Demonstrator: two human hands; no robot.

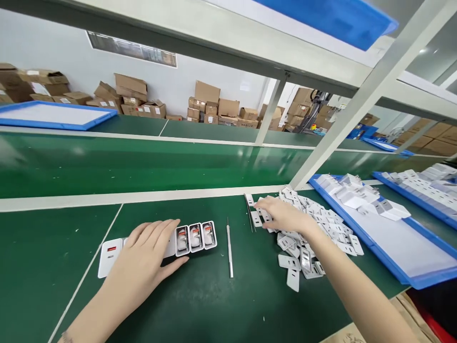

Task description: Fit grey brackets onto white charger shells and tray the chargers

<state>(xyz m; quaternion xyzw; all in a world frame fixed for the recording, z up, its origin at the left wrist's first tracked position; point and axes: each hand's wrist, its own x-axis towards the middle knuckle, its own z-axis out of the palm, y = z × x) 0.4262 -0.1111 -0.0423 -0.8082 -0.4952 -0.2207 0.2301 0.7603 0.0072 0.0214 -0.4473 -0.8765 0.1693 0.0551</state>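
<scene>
My left hand (148, 255) lies across a row of white charger housings, its fingers along the far side and its thumb along the near side. At the row's right end, three open charger housings (195, 237) show white parts and red pieces inside. The left end is a housing with a white face plate (109, 257) bearing a red port and a slot; the middle is hidden under my hand. My right hand (280, 214) reaches over the left edge of a pile of white face plates (332, 224), fingers and thumb apart above several plates.
A silver pen-like tool (229, 250) lies between my hands. Thin tweezers (250, 214) lie beside the pile. On the right, a blue-rimmed tray (403, 247) bears white charger housings (357, 193). A slanted metal post (339, 124) rises behind the pile. Cardboard boxes (132, 90) stand along the wall.
</scene>
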